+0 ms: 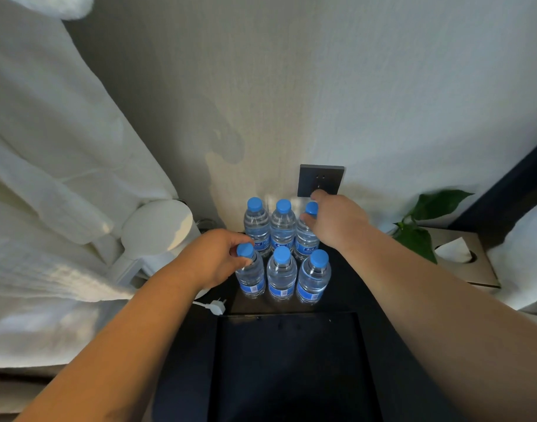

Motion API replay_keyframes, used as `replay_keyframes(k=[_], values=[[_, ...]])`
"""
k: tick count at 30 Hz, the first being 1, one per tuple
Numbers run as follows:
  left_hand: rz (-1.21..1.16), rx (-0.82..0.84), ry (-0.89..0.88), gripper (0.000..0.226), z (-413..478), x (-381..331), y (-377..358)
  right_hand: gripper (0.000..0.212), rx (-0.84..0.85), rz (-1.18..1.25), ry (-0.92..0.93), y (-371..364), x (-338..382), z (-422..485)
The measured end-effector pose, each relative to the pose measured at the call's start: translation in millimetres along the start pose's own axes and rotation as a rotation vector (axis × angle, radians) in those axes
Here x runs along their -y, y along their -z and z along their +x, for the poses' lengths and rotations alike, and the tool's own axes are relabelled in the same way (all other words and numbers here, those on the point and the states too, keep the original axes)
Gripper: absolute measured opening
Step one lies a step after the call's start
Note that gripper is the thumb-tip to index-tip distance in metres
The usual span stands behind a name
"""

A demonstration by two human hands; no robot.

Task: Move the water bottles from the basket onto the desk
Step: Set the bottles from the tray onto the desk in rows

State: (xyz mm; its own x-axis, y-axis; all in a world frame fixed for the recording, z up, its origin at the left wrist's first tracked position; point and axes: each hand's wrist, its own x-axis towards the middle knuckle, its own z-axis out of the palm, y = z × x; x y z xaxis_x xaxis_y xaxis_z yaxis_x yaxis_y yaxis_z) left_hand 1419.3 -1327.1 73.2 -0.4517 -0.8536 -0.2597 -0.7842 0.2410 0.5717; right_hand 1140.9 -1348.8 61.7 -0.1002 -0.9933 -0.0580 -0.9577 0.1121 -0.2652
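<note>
six clear water bottles with blue caps stand upright in two rows of three on a dark desk [346, 287], close against a pale wall. the left hand [213, 258] reaches in from the near left and closes its fingers around the neck of the near-left bottle [250, 275], just under the cap; that bottle sits at the left end of the near row. the right hand [337, 220] reaches further in and grips the neck of the far-right bottle [305, 239], its fingers wrapped below the cap, which is partly hidden behind the hand. the near-middle bottle [281, 275] and near-right bottle [313, 278] stand untouched between the two arms, and the far-left bottle [256, 225] and far-middle bottle [282, 226] stand untouched behind them. a dark rectangular basket [218, 360] lies nearest the viewer, just in front of the near row. a dark wall socket [320, 178] is above the right hand. a white kettle [157, 226] stands to the left, and a green leafy plant [425, 226] and tissue box [474, 269] to the right.
</note>
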Motion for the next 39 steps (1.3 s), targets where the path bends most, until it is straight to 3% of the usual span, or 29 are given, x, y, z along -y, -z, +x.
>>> replay_keyframes(k=[4, 10, 28, 39], values=[[-0.113, -0.012, -0.009, 0.029, -3.9, 6.6, 0.7, 0.039, 0.005, 0.055, 0.012, 1.8, -4.0, -2.1], [-0.058, -0.018, -0.020, 0.022, -2.0, 6.5, -2.8, 0.038, 0.009, 0.073, 0.008, 2.8, -3.2, 2.0], [-0.071, -0.059, 0.007, 0.026, -1.5, 9.7, -9.5, 0.034, 0.034, 0.026, 0.006, -1.1, 0.0, 4.0], [0.021, -0.089, -0.028, 0.016, -4.2, 11.6, -14.5, 0.056, -0.022, 0.023, -0.014, -1.0, 5.7, -14.1]])
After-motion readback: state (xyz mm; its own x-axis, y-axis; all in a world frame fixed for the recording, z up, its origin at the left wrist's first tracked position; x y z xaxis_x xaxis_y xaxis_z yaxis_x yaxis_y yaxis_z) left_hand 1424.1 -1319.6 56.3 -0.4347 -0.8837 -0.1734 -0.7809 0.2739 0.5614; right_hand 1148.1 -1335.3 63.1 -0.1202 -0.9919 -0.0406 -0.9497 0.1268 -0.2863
